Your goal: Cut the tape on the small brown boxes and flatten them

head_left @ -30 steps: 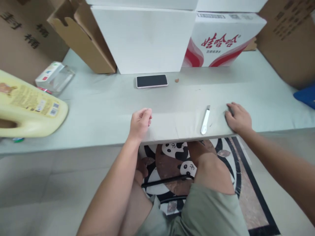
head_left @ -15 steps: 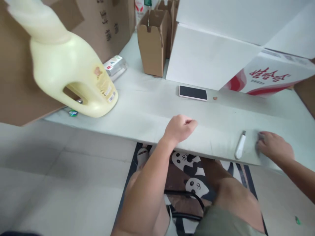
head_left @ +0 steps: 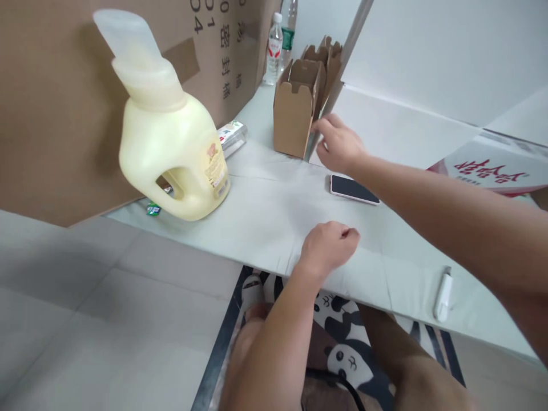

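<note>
My right hand (head_left: 340, 145) reaches across to the right edge of a small brown cardboard box (head_left: 292, 120). Its index finger is at the box edge, and a gap shows between that finger and the thumb. My left hand (head_left: 329, 248) rests on the pale tabletop (head_left: 257, 220) near the front edge, curled in a loose fist with nothing visible in it. Partly behind my right forearm lies a phone (head_left: 353, 189) with a dark screen. A white-handled tool (head_left: 443, 295), possibly a cutter, lies near the front edge on the right.
A large pale-yellow jug (head_left: 171, 154) stands at left before a big carton (head_left: 64, 114). Plastic bottles (head_left: 274, 48) stand at the back. Behind the first small box are more brown boxes (head_left: 331, 57). White cartons (head_left: 406, 123) fill the right rear. A clear packet (head_left: 233, 137) lies beside the jug.
My right hand has left the tabletop at right and moved left and back to the small brown box. My left hand keeps its curled pose. The view has shifted left.
</note>
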Demonstrator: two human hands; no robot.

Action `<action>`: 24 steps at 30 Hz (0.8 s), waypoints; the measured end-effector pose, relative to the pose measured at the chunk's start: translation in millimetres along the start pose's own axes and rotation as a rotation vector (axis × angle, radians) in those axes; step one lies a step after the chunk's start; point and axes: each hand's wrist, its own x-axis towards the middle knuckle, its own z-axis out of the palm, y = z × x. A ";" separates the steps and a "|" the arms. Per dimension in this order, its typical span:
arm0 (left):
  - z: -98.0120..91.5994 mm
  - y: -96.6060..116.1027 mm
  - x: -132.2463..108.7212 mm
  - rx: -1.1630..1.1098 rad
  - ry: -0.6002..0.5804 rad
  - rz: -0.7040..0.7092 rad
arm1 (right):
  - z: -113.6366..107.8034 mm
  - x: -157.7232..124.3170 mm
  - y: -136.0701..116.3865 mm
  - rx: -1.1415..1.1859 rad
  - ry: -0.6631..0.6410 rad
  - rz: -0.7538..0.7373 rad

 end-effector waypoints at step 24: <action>-31.2 -17.6 -4.6 -0.425 0.987 0.500 | -83.3 -283.2 -80.4 0.135 0.760 0.121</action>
